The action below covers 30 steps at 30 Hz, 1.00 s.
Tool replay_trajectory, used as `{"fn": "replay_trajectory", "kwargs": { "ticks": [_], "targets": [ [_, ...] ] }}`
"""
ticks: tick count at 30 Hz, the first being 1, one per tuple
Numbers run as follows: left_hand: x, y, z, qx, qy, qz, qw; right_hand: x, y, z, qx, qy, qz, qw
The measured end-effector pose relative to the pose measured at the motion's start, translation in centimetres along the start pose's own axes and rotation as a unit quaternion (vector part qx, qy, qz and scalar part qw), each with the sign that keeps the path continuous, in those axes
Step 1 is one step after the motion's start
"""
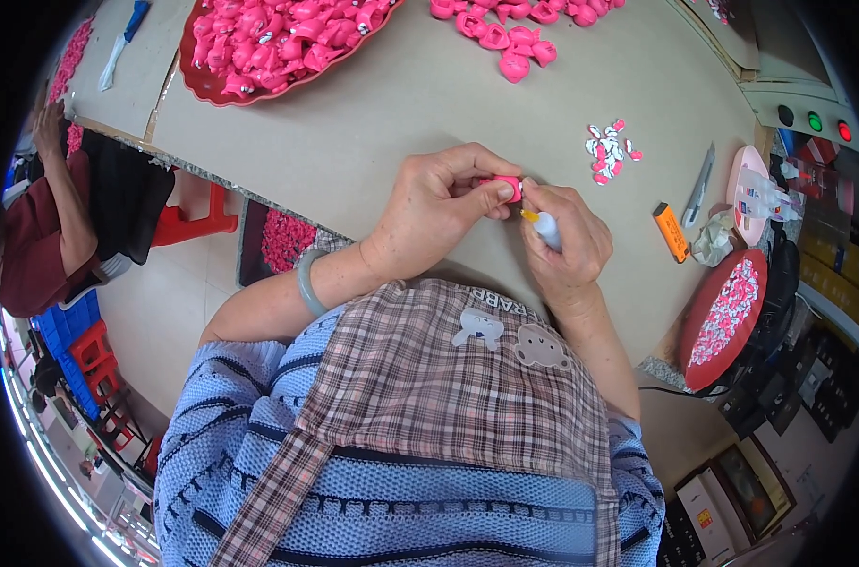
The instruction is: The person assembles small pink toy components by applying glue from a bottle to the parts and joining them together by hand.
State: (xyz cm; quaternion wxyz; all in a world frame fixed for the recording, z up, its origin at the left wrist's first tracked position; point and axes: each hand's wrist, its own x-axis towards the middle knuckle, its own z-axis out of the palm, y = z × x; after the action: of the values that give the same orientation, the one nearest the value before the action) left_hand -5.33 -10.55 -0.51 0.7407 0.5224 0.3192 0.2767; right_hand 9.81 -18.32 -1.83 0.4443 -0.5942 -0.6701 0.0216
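Note:
Pinched between the thumb and fingers of my left hand (439, 203) is a small pink plastic part (510, 185). My right hand (573, 241) meets it from the right, its fingertips at the part's edge, where a tiny white spot shows. Tucked in that same hand is a small white squeeze bottle (546, 230) with a yellow tip. Whether the right fingertips also pinch a small piece is too hidden to tell. A little pile of pink-and-white pieces (609, 151) lies beyond my right hand on the grey table (354, 132).
A red tray (250, 97) heaped with pink parts stands far left, with loose pink parts (519, 47) beside it. At right lie an orange box (670, 232), a utility knife (699, 185), crumpled paper (713, 240) and a red dish of small pieces (694, 373). Another person (47, 227) sits left.

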Motion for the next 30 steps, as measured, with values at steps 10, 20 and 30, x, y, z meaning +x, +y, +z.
{"fn": "replay_trajectory", "kwargs": {
  "ticks": [10, 20, 30],
  "targets": [
    [0.0, -0.1, 0.1, -0.015, 0.004, -0.005, 1.0, 0.1, -0.1, 0.1, -0.001, 0.005, -0.002, 1.0],
    [0.2, 0.5, -0.8, -0.031, -0.032, 0.004, 0.999, 0.7, -0.7, -0.1, 0.047, 0.035, 0.011, 0.998],
    [0.2, 0.8, -2.2, -0.303, -0.115, -0.109, 0.94, 0.4, -0.5, -0.6, 0.112, 0.06, 0.149, 0.981]
  ]
}}
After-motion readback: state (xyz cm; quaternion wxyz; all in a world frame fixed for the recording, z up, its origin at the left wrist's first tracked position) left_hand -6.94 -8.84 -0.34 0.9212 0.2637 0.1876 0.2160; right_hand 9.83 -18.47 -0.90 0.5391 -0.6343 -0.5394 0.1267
